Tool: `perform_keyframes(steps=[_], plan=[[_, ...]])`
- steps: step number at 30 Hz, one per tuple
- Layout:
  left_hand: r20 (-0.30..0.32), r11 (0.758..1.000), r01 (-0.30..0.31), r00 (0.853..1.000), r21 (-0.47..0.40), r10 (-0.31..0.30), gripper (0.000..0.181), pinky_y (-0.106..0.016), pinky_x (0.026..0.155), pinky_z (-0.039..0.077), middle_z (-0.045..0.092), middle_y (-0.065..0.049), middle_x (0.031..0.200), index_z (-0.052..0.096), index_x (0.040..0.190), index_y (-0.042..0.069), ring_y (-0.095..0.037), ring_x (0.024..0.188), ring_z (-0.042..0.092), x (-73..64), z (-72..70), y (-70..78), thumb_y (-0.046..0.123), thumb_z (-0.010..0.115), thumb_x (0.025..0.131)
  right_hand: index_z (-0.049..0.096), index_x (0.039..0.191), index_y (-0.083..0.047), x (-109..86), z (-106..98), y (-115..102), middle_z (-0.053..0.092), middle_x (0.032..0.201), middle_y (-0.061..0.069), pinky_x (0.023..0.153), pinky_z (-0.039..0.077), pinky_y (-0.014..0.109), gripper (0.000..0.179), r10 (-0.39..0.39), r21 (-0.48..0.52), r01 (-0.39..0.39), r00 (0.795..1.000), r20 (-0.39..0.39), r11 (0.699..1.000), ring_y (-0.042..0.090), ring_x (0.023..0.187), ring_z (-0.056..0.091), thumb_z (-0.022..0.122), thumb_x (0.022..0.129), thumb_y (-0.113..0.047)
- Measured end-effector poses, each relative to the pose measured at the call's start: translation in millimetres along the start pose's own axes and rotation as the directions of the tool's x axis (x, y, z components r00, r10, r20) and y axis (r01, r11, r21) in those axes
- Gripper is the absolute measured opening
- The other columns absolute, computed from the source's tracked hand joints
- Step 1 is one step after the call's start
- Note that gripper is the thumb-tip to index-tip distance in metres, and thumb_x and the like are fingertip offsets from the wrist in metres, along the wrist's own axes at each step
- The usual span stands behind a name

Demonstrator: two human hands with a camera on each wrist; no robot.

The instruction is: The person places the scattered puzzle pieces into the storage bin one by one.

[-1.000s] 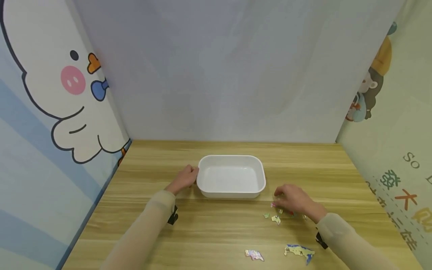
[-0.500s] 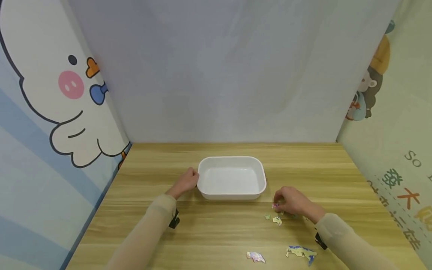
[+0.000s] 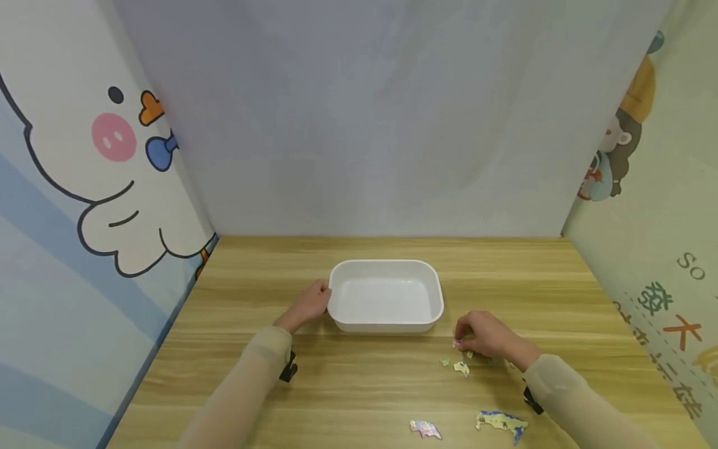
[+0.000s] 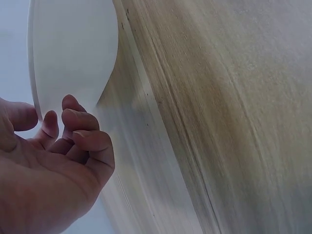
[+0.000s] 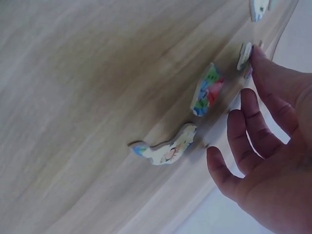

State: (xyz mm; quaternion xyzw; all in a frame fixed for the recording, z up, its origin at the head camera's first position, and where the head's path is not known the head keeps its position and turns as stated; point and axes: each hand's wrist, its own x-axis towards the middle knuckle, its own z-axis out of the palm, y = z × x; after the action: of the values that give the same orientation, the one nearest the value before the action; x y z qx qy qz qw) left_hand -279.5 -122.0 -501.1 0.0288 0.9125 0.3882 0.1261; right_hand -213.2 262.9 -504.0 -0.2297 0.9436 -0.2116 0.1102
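My left hand (image 3: 307, 304) grips the left rim of a white rectangular basin (image 3: 387, 327); in the left wrist view its thumb is at the rim and the other fingers curl against the outer wall (image 4: 73, 53). To the basin's right, my right hand (image 3: 489, 333) is low over the table, thumb and forefinger pinching a small pink puzzle piece (image 3: 457, 343). In the right wrist view, the remaining fingers are bent and hold nothing. Beside them lie a red, green and blue piece (image 5: 207, 90), a curved pale piece (image 5: 168, 150) and a small pale piece (image 5: 244, 56).
On the wooden table (image 3: 252, 262), a yellow piece (image 3: 462, 368) and a small green piece (image 3: 445, 362) lie left of my right hand. Nearer the front are a pink-purple piece (image 3: 425, 429) and a larger yellow-blue piece (image 3: 502, 421). A grey curtain (image 3: 381, 125) hangs behind.
My right hand's fingers have come down and closed at the pink piece, and the red piece has gone out of sight under the hand. My left hand stays at the basin's rim.
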Motion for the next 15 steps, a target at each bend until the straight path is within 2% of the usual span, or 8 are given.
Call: perform_keyframes(steps=[7, 15], plan=[[0.021, 1.0, 0.003, 1.0, -0.018, -0.002, 0.024, -0.027, 0.059, 0.039, 0.056, -0.007, 0.083, 0.049, 0.102, 0.008, -0.019, 0.071, 0.05, -0.6, -1.1, -1.7, 0.028, 0.036, 0.099, 0.067, 0.077, -0.017, -1.3, 0.8, -2.8, 0.063, 0.072, -0.011, 0.067, 0.046, 0.03, 0.007, 0.014, -0.014, -0.014, 1.0, -0.001, 1.0, 0.005, 0.066, 0.052, 0.074, 0.079, -0.017], [0.019, 1.0, -0.005, 1.0, -0.026, 0.006, 0.023, -0.027, 0.057, 0.038, 0.055, -0.007, 0.08, 0.048, 0.099, 0.007, -0.018, 0.068, 0.049, -0.4, -1.7, -2.8, 0.027, 0.037, 0.099, 0.066, 0.076, -0.018, -1.8, 2.4, -4.1, 0.059, 0.071, -0.011, 0.062, 0.043, 0.028, 0.008, 0.011, -0.056, -0.01, 1.0, 0.013, 0.998, 0.005, 0.064, 0.049, 0.072, 0.081, -0.015]])
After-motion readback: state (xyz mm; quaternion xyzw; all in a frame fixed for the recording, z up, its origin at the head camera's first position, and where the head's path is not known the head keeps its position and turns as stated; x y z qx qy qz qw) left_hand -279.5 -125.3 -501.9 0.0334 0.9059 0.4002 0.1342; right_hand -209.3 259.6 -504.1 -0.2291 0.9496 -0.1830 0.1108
